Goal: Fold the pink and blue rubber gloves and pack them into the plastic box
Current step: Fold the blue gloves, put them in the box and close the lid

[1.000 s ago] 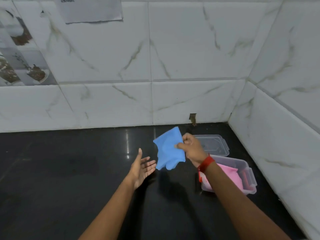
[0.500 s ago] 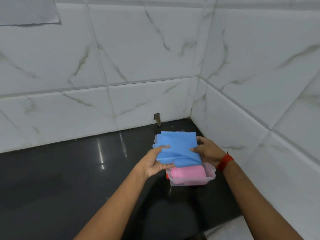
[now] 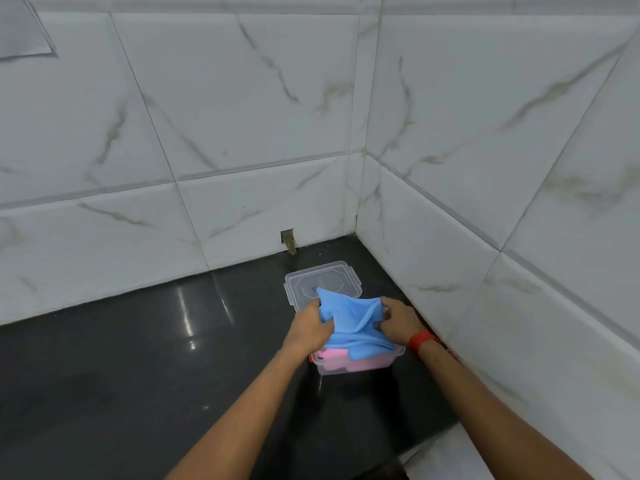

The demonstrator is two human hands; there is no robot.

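A clear plastic box (image 3: pixel 349 369) stands on the black counter near the right wall. Pink glove (image 3: pixel 334 357) material lies folded inside it. The blue glove (image 3: pixel 355 323) is bunched on top of the box, over the pink one. My left hand (image 3: pixel 310 327) grips the blue glove's left side and my right hand (image 3: pixel 398 322), with a red wristband, grips its right side. Both hands press it down over the box opening. Most of the box's inside is hidden by the blue glove.
The box's clear lid (image 3: pixel 322 282) lies flat on the counter just behind the box. White marble-tiled walls meet in a corner (image 3: pixel 356 230) behind and to the right. The black counter (image 3: pixel 138 358) stretches out to the left.
The blue glove went from hanging in my right hand alone, to flat in both hands above the box, to bunched down onto the pink glove. The view shifted towards the corner.
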